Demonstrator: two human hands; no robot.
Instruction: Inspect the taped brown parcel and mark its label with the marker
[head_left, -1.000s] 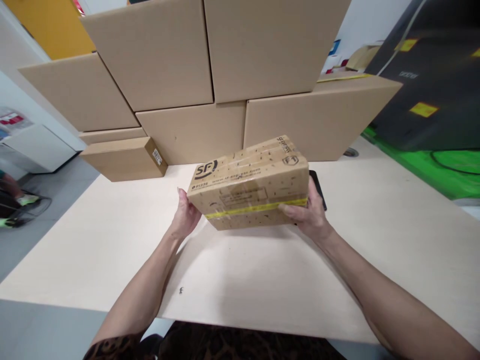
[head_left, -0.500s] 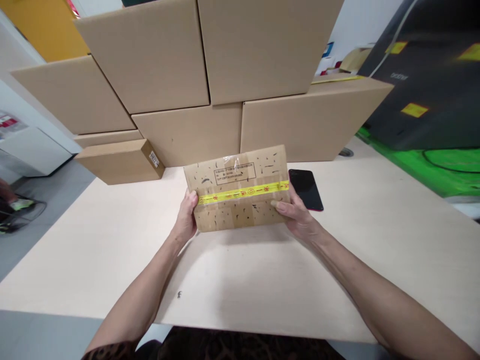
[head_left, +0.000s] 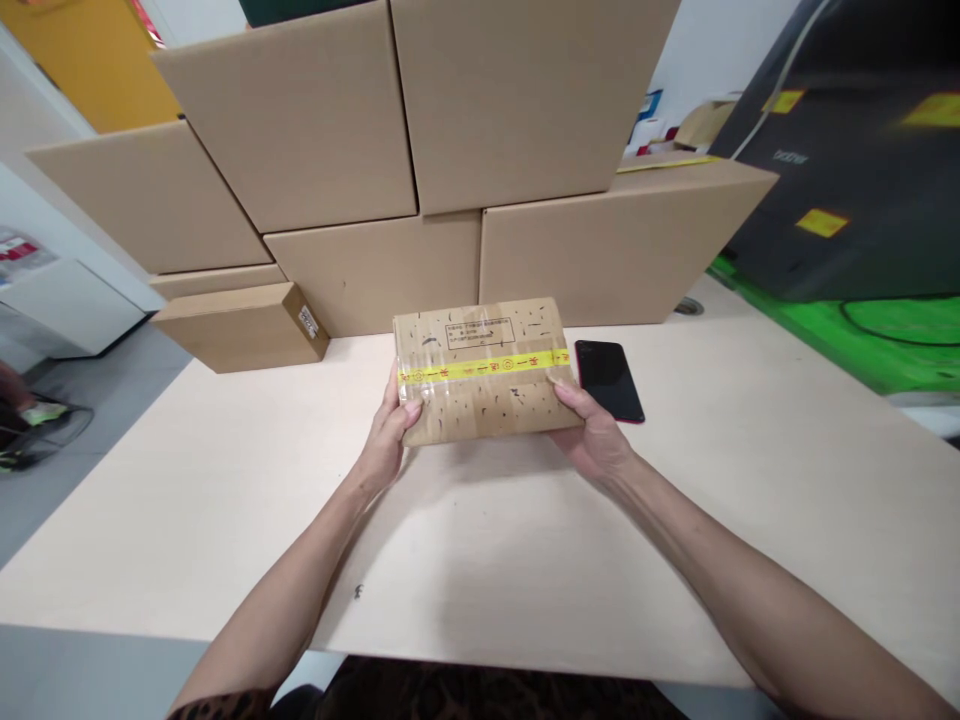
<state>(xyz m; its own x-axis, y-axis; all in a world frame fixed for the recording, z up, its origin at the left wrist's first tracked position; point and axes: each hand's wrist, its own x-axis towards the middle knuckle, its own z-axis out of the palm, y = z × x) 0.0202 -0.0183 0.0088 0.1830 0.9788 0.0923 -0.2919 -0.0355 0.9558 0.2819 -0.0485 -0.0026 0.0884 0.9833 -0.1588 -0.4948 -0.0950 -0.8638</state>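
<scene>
Between my two hands is a small cardboard box [head_left: 480, 405], held above the table with its broad printed face tilted towards me. Yellow tape with red print runs across that face, and a framed block of text is above the tape. My left hand [head_left: 388, 430] grips the left end, thumb on the front edge. At the right end my right hand [head_left: 592, 430] has its thumb pressed on the face, its other fingers hidden behind the box. A dark phone [head_left: 611, 380] with a red edge lies on the table just right of my right hand.
Large cardboard boxes [head_left: 525, 100] are stacked along the back of the table [head_left: 225, 520]. A flat brown box [head_left: 232, 325] with a small label stands at the left. On the right, beyond the table, are a dark machine [head_left: 862, 160] and a green surface [head_left: 885, 330].
The box has tilted back and turned slightly, so its left side now shows. My left hand has shifted right a little, its thumb now further onto the face.
</scene>
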